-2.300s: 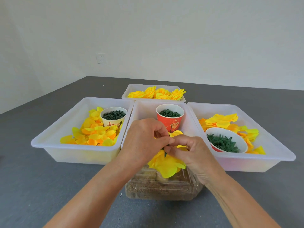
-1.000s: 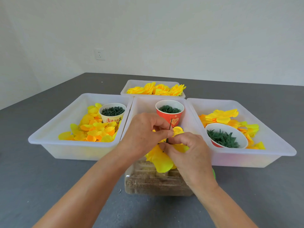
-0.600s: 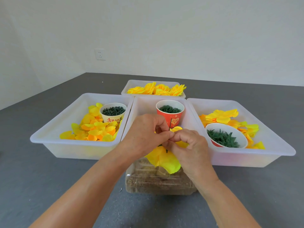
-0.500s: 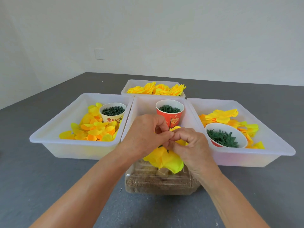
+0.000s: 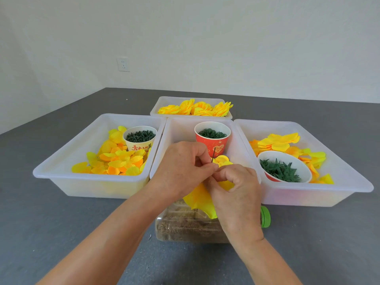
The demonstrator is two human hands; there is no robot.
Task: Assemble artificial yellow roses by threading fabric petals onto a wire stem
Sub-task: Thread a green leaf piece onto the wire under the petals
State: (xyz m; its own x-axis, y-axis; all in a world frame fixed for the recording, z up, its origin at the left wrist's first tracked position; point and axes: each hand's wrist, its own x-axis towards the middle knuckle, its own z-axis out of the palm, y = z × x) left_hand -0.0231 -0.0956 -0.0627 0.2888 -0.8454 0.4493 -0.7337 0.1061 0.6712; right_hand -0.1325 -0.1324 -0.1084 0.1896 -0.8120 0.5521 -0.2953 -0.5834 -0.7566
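We are threading a petal [image 5: 202, 199] onto the wire stem [image 5: 213, 154], whose dark tip pokes up just above our fingertips, in front of the red cup [image 5: 211, 138]. Our left hand [image 5: 181, 169] pinches the wire where it meets the fabric; our right hand [image 5: 236, 188] curls round the yellow petals just beside it, knuckles touching. Next, we judge, the petal must slide down the wire without buckling, which calls for a steady pinch.

A grey table [image 5: 61, 233] carries four white plastic trays [image 5: 61, 177], three side by side and one behind them. Just in front of the middle tray lies a clear bottle [image 5: 185, 229] on its side.
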